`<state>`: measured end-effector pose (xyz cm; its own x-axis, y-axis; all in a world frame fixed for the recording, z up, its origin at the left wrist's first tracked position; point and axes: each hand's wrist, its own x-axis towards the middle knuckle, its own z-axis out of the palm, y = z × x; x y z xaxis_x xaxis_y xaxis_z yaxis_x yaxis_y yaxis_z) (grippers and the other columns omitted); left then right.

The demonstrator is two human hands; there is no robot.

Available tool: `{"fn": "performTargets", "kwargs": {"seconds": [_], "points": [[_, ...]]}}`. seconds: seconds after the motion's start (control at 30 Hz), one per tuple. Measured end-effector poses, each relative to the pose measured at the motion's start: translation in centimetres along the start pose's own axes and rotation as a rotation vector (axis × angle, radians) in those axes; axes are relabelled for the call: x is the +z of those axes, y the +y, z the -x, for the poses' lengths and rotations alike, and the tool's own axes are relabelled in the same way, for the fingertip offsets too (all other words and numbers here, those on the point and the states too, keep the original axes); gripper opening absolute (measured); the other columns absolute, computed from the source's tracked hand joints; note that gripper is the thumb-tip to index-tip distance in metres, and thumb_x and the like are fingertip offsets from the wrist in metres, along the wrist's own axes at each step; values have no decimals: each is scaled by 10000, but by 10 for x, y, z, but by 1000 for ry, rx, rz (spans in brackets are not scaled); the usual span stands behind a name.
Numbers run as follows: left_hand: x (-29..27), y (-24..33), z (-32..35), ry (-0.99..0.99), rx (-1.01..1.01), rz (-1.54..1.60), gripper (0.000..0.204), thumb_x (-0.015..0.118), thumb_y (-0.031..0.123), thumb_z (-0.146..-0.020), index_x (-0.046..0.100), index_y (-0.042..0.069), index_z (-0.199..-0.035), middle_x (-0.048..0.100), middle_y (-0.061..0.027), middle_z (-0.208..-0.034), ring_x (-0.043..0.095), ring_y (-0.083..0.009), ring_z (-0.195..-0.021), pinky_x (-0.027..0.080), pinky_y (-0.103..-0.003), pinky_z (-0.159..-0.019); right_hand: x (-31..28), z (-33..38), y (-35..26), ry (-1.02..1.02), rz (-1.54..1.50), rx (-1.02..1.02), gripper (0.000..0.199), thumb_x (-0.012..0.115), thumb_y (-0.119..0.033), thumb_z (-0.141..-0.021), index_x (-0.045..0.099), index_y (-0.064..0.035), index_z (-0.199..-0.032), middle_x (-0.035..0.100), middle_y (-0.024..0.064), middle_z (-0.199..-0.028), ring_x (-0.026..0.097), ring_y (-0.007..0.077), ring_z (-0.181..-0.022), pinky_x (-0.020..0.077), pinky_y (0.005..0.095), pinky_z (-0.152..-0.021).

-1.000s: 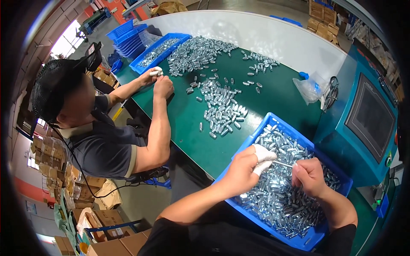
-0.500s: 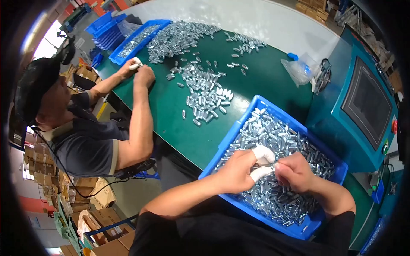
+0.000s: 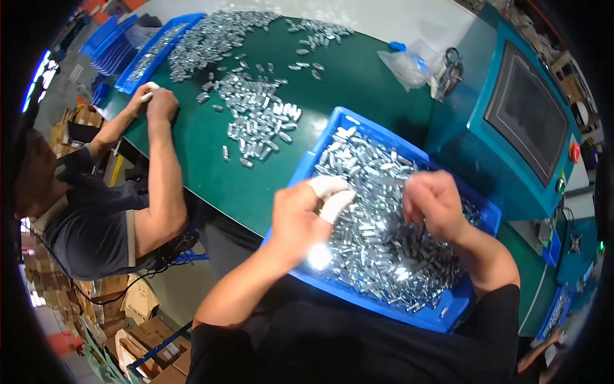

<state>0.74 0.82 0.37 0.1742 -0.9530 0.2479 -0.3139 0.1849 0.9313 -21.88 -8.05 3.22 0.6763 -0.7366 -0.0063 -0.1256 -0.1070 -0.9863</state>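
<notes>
Hovering over the blue bin (image 3: pixel 332 131), we risk our closed right hand (image 3: pixel 433 203) at three o'clock dropping small metal parts (image 3: pixel 377 243), while our left hand (image 3: pixel 300 214) curls its taped fingers (image 3: pixel 332 195) shut, contents unclear.

Hands separated: 0.5 s ago both met, touching, over the blue bin (image 3: pixel 332 131); now left hand (image 3: pixel 300 214) and right hand (image 3: pixel 433 203) sit apart above the metal parts (image 3: pixel 377 237). 1 s ago the right hand pinched a thin part toward the left; no such part can be made out now. The co-worker's hands (image 3: pixel 153 99) now appear further toward the upper left of the frame.
</notes>
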Motion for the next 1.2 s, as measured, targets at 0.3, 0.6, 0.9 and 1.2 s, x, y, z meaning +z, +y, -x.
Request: {"fn": "performTargets", "kwargs": {"seconds": [0.3,0.6,0.9,1.2], "points": [[13,8,-6,-364,282,-505,648,756,205,-826,501,14,-1389,448,-263,-1430,424,-448,-1324,362,-495,-1097,-5,0,10,124,-218,-138,439,451,-278,-1071,547,-17,-730,498,19,-578,490,94,-522,416,252,-521],[53,20,42,-894,510,-180,632,638,393,-920,481,24,-1408,361,-302,-1487,261,-502,-1432,197,-609,-1168,3,2,5,103,-176,-119,441,420,-288,-1075,471,-51,-707,466,41,-563,474,138,-510,400,271,-498],[-59,-4,4,-19,322,-470,271,724,42,-823,674,28,-1089,635,-146,-1173,599,-326,-1099,484,-386,-924,3,5,5,63,-109,-139,459,437,-261,-1063,498,-37,-667,491,36,-527,475,122,-461,408,272,-471],[-115,-74,-11,85,104,-833,228,756,-4,-770,703,54,-984,617,-120,-948,580,-320,-945,490,-402,-822,3,3,6,2,-14,-163,448,440,-238,-1043,499,-34,-649,525,53,-534,496,124,-454,414,276,-464]]}}
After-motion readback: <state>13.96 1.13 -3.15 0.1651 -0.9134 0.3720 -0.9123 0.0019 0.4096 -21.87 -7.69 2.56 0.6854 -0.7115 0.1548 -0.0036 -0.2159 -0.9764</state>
